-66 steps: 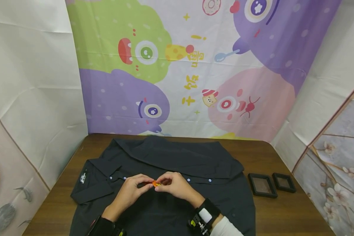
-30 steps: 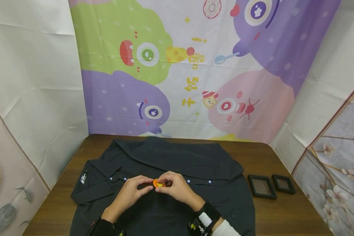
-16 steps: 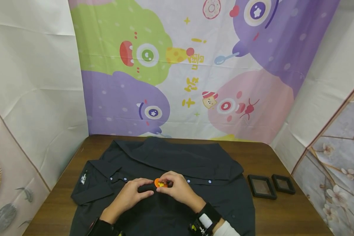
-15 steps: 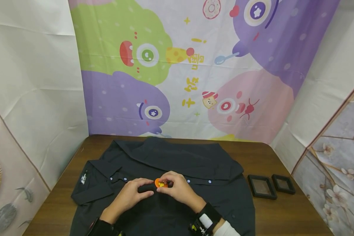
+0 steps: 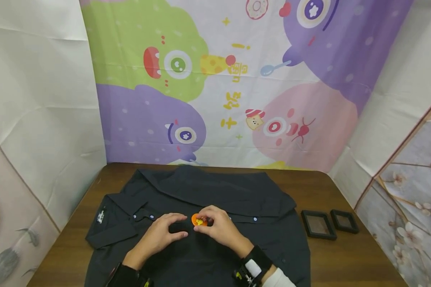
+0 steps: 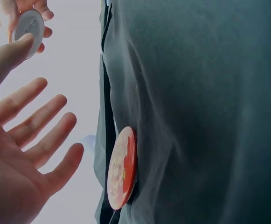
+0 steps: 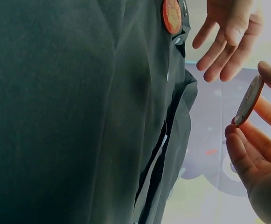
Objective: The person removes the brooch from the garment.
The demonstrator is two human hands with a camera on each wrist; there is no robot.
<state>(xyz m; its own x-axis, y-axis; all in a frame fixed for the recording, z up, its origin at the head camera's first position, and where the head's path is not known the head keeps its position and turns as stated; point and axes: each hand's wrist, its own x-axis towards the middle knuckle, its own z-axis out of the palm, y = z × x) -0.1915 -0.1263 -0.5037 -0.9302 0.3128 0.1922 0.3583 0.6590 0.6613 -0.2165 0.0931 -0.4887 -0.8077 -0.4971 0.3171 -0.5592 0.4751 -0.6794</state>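
Note:
My right hand (image 5: 220, 227) pinches a round orange pin badge (image 5: 198, 220) with a yellow figure on its front, above the black shirt (image 5: 208, 191). In the left wrist view the held badge (image 6: 35, 25) shows its pale back with a pin. My left hand (image 5: 158, 233) is to the left of it, thumb and fingers apart, holding nothing; a gap separates it from the badge in the head view. A second red-orange badge (image 6: 122, 168) sits on the shirt front, seen in both wrist views; I cannot make it out in the head view.
The shirt covers most of the brown table (image 5: 344, 263), with small pale buttons along its placket. To the right lie a larger black square frame (image 5: 319, 225) and a smaller one (image 5: 345, 221). Behind the table hangs a cartoon cloth (image 5: 222, 87).
My left hand has let go of the badge and its fingers have spread. The right hand has shifted a little to the right with the badge, whose printed front now shows more.

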